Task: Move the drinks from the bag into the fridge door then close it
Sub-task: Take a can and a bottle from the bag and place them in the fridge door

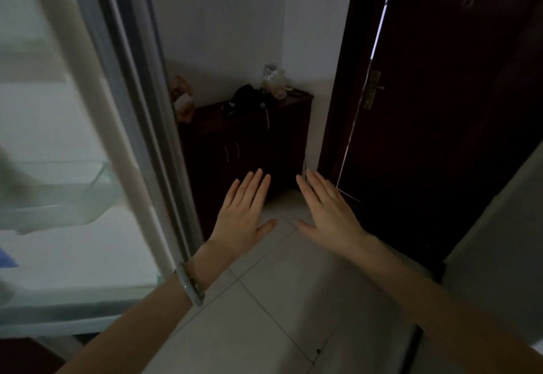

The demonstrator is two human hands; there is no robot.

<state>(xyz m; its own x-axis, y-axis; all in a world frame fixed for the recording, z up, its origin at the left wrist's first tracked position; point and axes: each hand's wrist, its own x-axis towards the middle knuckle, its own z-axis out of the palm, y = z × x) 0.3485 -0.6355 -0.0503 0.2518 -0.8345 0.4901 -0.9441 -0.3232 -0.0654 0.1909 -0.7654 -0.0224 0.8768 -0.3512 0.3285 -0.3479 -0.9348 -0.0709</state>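
Observation:
The open fridge door (88, 109) fills the left side, its inner face toward me, with a clear shelf bin (58, 194) on it and its grey edge seal running down the middle left. My left hand (241, 215) is held flat, fingers apart, palm down, just right of the door's edge and holding nothing. My right hand (326, 212) is beside it, also flat and spread, with nothing in it. Both hover over the tiled floor. No bag and no drinks are visible. A bracelet sits on my left wrist.
A dark wooden cabinet (246, 144) stands against the white wall ahead, with small objects on top. A dark wooden room door (440, 109) with a brass handle is at the right, slightly ajar. A pale surface edges the far right. Light tiles (264, 315) cover the floor.

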